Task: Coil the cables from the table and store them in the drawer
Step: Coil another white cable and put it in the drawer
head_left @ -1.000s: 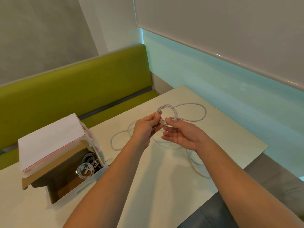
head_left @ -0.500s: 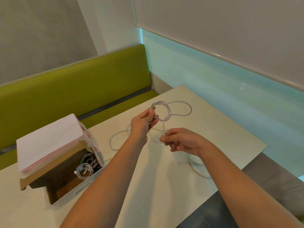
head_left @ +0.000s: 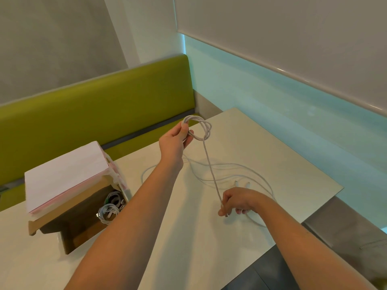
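Observation:
My left hand (head_left: 175, 141) is raised above the table and grips a small coil of white cable (head_left: 201, 128). From the coil a straight strand runs down to my right hand (head_left: 238, 203), which pinches it near the table's right edge. More loose white cable (head_left: 234, 172) lies in loops on the pale table (head_left: 188, 237) between and behind my hands. At the left stands a small brown drawer unit; its open drawer (head_left: 88, 229) holds coiled cables (head_left: 110, 211).
A stack of white and pink paper (head_left: 65, 174) lies on top of the drawer unit. A green bench (head_left: 94, 105) runs behind the table. The table's right edge drops to a grey floor (head_left: 345, 237).
My left hand has lifted the coil up and away. My right hand has slid down along the cable toward me, drawing the strand straight.

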`<state>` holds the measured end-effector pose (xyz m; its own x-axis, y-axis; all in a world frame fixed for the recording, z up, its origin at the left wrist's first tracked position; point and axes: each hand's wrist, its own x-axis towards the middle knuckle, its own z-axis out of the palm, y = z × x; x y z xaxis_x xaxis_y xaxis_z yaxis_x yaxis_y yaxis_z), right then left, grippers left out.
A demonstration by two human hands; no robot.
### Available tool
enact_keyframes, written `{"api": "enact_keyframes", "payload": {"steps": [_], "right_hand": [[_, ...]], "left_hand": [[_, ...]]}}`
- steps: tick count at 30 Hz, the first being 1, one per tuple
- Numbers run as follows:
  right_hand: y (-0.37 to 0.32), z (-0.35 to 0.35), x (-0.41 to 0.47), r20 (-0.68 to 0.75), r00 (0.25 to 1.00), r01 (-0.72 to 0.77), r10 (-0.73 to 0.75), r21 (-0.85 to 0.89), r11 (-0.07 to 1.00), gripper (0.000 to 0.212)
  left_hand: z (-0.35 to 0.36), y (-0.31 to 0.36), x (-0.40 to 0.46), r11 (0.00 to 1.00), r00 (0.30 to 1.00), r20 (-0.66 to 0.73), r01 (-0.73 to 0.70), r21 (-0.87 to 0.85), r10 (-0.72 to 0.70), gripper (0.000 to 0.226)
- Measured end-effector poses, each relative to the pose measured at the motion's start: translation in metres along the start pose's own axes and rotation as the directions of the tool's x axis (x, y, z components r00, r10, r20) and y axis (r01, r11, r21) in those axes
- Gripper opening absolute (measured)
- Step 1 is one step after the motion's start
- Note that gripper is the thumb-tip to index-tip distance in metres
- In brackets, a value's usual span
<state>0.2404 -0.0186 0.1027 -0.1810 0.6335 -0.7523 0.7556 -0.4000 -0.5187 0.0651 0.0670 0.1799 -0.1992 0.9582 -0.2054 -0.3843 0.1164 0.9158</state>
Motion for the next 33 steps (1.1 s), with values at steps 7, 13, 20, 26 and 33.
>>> {"api": "enact_keyframes", "payload": {"steps": [7, 13, 20, 26, 33], "right_hand": [[-0.016, -0.021, -0.012, -0.284, 0.939, 0.202, -0.192, 0.008, 0.979, 0.038], [-0.063, -0.036, -0.034, -0.545, 0.811, 0.473, -0.212, 0.397, 0.787, 0.040], [-0.059, -0.033, -0.028, -0.599, 0.755, 0.576, -0.265, 0.413, 0.706, 0.016], [-0.055, -0.032, -0.032, -0.577, 0.755, 0.588, -0.312, 0.386, 0.711, 0.026], [-0.058, -0.033, -0.032, -0.554, 0.811, 0.551, -0.190, 0.612, 0.567, 0.031]], "left_hand": [[-0.002, -0.007, -0.005, 0.999, 0.998, 0.057, -0.016, 0.037, 0.014, 0.030], [0.006, -0.017, -0.021, 0.993, 0.988, 0.152, -0.051, 0.107, 0.034, 0.027], [0.007, -0.014, -0.021, 0.996, 0.994, 0.111, -0.028, 0.086, 0.018, 0.028], [0.008, -0.012, -0.016, 0.997, 0.995, 0.094, -0.029, 0.078, 0.022, 0.026], [0.004, -0.024, -0.027, 0.986, 0.976, 0.177, 0.141, -0.089, -0.123, 0.027]]}}
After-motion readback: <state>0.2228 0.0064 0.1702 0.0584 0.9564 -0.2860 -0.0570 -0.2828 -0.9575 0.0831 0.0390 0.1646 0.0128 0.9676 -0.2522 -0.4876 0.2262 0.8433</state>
